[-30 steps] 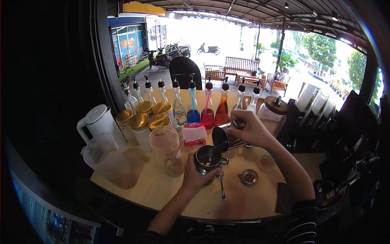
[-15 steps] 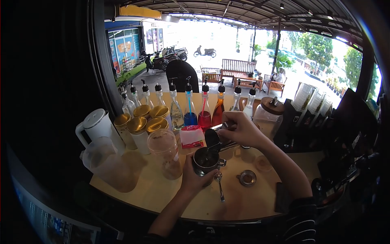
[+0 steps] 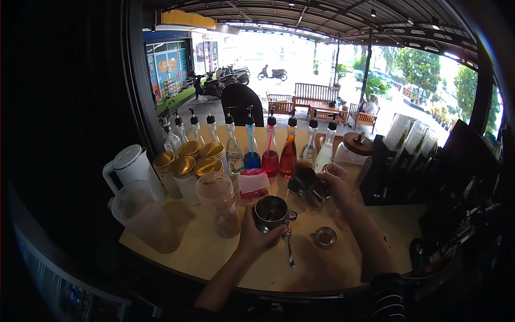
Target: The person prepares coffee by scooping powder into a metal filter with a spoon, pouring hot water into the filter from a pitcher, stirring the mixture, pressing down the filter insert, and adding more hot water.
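My left hand (image 3: 256, 235) is wrapped round a metal cup (image 3: 271, 211) with its handle to the right; the inside looks dark. My right hand (image 3: 337, 184) grips the handle of a dark metal pitcher (image 3: 303, 182), which stands nearly upright behind and right of the cup, apart from it. A spoon (image 3: 290, 249) lies just right of the cup. Further right is a small round metal lid or dish (image 3: 325, 236). Behind the cup sits a red and white packet (image 3: 254, 183). A tall clear container (image 3: 219, 206) stands left of my left hand.
Pump bottles (image 3: 270, 155) line the back of the counter (image 3: 257, 273). Several gold-lidded jars (image 3: 184, 174), a white jug (image 3: 137, 166) and a clear pitcher (image 3: 140, 212) stand left. A wooden-lidded jar (image 3: 353, 155) and stacked cups (image 3: 399, 131) are at the right.
The pitcher in my right hand has gone from tilted over the cup to nearly upright, moving back and right. My left hand still holds the cup in about the same place.
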